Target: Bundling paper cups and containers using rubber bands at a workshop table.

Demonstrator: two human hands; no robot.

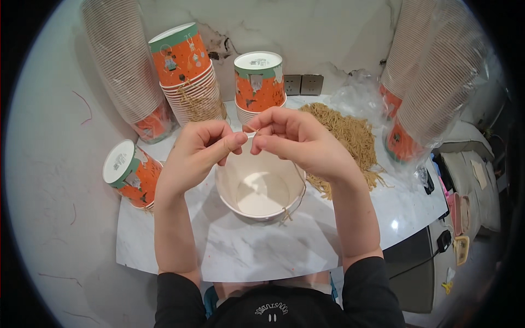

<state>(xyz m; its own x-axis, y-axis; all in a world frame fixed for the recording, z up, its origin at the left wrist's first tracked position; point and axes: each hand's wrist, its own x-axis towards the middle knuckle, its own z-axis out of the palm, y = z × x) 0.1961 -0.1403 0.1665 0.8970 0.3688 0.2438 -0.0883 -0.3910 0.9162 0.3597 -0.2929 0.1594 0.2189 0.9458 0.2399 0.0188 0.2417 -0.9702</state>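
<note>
A white-lined paper bucket stands upright on the table, mouth up, between my forearms. A thin tan cord hangs along its right side, with a knotted end at the near rim. Above the far rim, my left hand is closed in a pinch. Close beside it my right hand is also pinching, its fingertips curled toward the left thumb. A fine strand of the cord shows between the two hands. The bucket's far rim is partly hidden behind the fingers.
A heap of tan cords lies right of the bucket. Orange-and-green bucket stacks stand upside down behind, and another stack leans left. Plastic-wrapped stacks rise at both sides. A wall socket sits behind.
</note>
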